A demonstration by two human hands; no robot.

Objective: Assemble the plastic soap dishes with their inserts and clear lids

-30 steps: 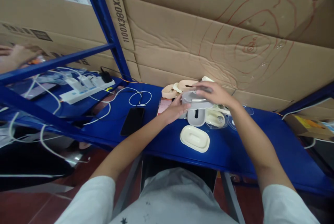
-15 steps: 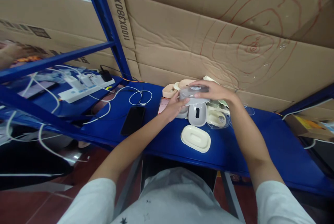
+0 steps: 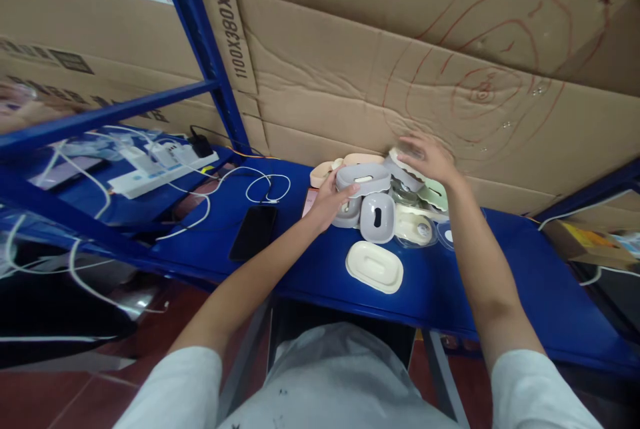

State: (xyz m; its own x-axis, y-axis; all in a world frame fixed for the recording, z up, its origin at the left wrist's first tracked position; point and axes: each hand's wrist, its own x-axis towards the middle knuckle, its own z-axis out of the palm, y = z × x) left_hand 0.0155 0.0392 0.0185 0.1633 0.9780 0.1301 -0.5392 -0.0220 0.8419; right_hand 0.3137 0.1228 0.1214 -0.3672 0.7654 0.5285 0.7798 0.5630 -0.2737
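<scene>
My left hand point(image 3: 334, 201) is closed on the near left edge of a grey plastic soap box point(image 3: 363, 179), which has a wavy rim and an oval slot and is tilted over the pile. My right hand point(image 3: 430, 159) is raised at the back of the pile, fingers apart, holding nothing visible. Below its fingers lies another grey piece point(image 3: 407, 174), beside a green one point(image 3: 436, 195). In front are an upright-slotted grey dish point(image 3: 378, 217) and a cream dish with a clear cover point(image 3: 416, 230). A cream oval tray point(image 3: 375, 267) lies alone nearest me.
Peach dishes point(image 3: 324, 175) sit behind the pile. To the left are a black phone point(image 3: 254, 232), a white cable point(image 3: 270, 187) and a power strip point(image 3: 165, 174). A blue rack post point(image 3: 200, 35) and a cardboard wall point(image 3: 320, 69) bound the blue table point(image 3: 310, 269).
My right hand has left the grey soap box and moved right and back, opening. The clear cover that was over the box is off it. My left hand still holds the box.
</scene>
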